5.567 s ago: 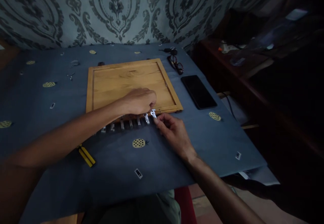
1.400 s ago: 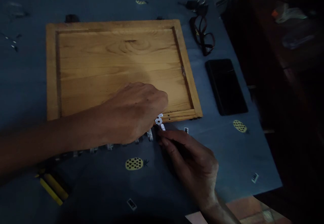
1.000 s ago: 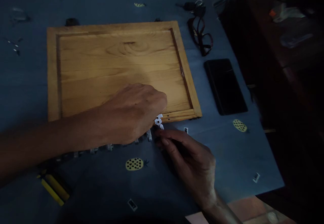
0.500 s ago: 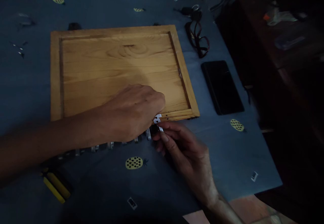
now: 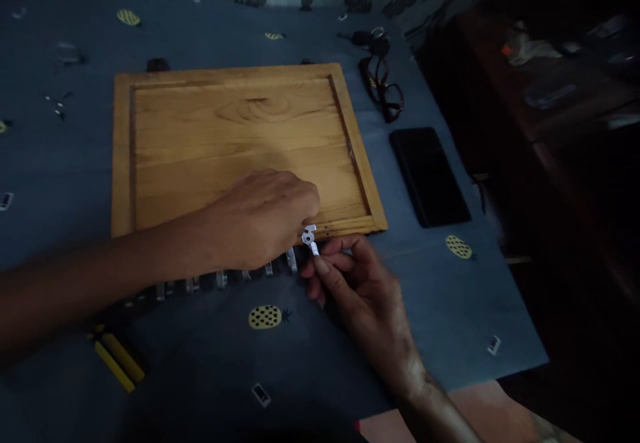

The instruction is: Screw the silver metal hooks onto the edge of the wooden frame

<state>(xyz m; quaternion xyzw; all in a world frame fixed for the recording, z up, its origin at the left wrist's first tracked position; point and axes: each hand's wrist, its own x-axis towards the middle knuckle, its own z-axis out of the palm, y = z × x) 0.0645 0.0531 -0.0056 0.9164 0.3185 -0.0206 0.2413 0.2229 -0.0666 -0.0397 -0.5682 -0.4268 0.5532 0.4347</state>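
A framed wooden panel (image 5: pixel 220 136) lies on the blue cloth, its raised rim all round. My left hand (image 5: pixel 265 213) is closed over the panel's front rim, knuckles up. Its fingertips are hidden, so I cannot make out what they hold. Just right of it, my right hand (image 5: pixel 363 296) pinches a small shiny metal piece with holes (image 5: pixel 309 235) between thumb and fingers, at the front rim near the right corner. Several shiny metal pieces (image 5: pixel 221 279) stick out in a row along the front edge, partly hidden under my left forearm.
A yellow-handled tool (image 5: pixel 119 366) lies at the front left. Right of the panel are a black phone (image 5: pixel 430 176), eyeglasses (image 5: pixel 383 89) and keys (image 5: pixel 373 41). Small metal bits (image 5: pixel 59 105) lie at the left. The table's right edge drops into a dark area.
The view has shifted slightly, moving the table items a little. Both hands stay at the front rim. More of the metal piece shows above my right thumb, my right fingers having drawn slightly lower on it.
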